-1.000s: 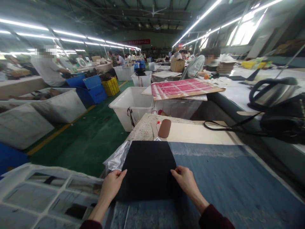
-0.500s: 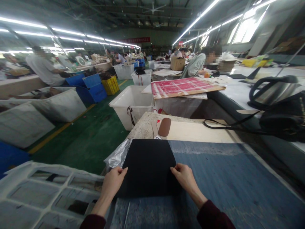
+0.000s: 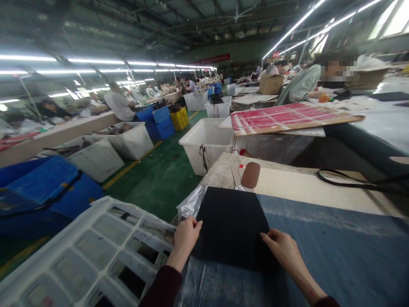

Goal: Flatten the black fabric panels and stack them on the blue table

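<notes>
A flat black sheet (image 3: pixel 231 230), its material unclear, is held level just over or on the blue-grey work mat (image 3: pixel 332 247). My left hand (image 3: pixel 187 232) pinches the left edge of the sheet between thumb and fingers. At the opposite edge, my right hand (image 3: pixel 279 243) grips it the same way, with the thumb and index finger closed. Beyond the far edge of the sheet lies a brown rounded piece (image 3: pixel 251 175). Crumpled clear plastic (image 3: pixel 191 202) sits by its far left corner.
Left of the bench is a white frame with rectangular openings (image 3: pixel 104 224). Ahead stands a white bin (image 3: pixel 207 138), beside a red-and-white board (image 3: pixel 281 117). Blue crates (image 3: pixel 51 192) are on the green floor at left. A co-worker (image 3: pixel 303 83) sits at the right.
The view has turned left, so the scene appears shifted to the right. Both hands keep their hold on the black sheet's side edges.
</notes>
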Demonstrator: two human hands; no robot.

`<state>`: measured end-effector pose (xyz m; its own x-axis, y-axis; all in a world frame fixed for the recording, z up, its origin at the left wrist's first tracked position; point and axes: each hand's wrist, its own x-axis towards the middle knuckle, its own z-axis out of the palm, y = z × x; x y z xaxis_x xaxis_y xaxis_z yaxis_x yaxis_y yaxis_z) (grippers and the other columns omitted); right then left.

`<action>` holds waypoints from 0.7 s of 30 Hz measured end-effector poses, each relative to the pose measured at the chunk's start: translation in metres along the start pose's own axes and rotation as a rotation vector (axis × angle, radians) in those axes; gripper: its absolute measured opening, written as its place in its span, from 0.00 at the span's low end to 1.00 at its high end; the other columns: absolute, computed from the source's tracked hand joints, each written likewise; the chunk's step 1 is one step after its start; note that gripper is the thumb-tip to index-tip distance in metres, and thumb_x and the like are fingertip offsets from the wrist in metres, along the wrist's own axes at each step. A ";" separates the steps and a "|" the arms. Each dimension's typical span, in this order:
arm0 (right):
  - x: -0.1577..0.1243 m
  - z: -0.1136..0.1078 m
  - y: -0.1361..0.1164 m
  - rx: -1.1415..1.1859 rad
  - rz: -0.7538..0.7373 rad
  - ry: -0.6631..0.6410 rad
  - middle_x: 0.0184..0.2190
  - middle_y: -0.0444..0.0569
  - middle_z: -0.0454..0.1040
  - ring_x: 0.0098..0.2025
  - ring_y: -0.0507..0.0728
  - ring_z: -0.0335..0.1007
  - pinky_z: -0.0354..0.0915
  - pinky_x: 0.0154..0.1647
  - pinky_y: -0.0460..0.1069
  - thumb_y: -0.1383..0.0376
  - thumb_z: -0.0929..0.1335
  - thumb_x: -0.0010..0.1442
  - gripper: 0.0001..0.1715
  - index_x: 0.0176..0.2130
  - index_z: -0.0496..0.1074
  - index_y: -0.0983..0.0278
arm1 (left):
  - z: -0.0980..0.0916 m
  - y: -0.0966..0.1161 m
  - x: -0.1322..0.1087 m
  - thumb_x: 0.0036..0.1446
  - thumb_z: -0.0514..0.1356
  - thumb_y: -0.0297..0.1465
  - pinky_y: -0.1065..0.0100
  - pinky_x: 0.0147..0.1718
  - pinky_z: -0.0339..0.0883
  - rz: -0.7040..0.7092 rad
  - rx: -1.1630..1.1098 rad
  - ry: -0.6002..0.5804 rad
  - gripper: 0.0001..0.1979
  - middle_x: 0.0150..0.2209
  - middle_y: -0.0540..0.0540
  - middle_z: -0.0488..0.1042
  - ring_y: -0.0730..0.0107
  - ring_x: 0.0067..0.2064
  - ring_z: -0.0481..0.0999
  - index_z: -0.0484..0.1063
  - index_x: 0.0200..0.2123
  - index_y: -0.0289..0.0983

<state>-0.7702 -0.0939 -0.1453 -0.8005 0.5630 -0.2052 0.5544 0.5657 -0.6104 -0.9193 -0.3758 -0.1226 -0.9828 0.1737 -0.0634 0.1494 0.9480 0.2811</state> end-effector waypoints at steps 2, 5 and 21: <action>0.000 -0.001 -0.002 0.011 -0.012 0.014 0.20 0.45 0.73 0.27 0.57 0.70 0.56 0.27 0.48 0.52 0.63 0.56 0.19 0.24 0.71 0.60 | -0.003 0.006 -0.005 0.60 0.55 0.37 0.68 0.32 0.61 0.102 0.086 0.095 0.10 0.34 0.45 0.75 0.63 0.35 0.76 0.70 0.40 0.39; -0.005 -0.004 -0.007 0.040 -0.037 0.065 0.17 0.45 0.70 0.24 0.57 0.68 0.55 0.25 0.48 0.53 0.65 0.54 0.18 0.21 0.71 0.61 | -0.005 0.018 -0.015 0.59 0.53 0.25 0.66 0.41 0.64 0.453 0.160 0.195 0.11 0.45 0.44 0.72 0.64 0.44 0.73 0.69 0.44 0.40; -0.118 -0.041 -0.017 0.073 -0.194 0.009 0.22 0.43 0.71 0.24 0.51 0.66 0.57 0.26 0.45 0.58 0.66 0.58 0.10 0.30 0.68 0.63 | 0.024 0.040 -0.048 0.60 0.53 0.26 0.62 0.46 0.64 0.791 0.053 0.111 0.11 0.44 0.44 0.72 0.62 0.44 0.70 0.72 0.43 0.37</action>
<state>-0.6760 -0.1455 -0.0796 -0.8885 0.4532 -0.0717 0.3716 0.6190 -0.6919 -0.8634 -0.3399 -0.1308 -0.5876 0.7751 0.2322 0.8091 0.5666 0.1563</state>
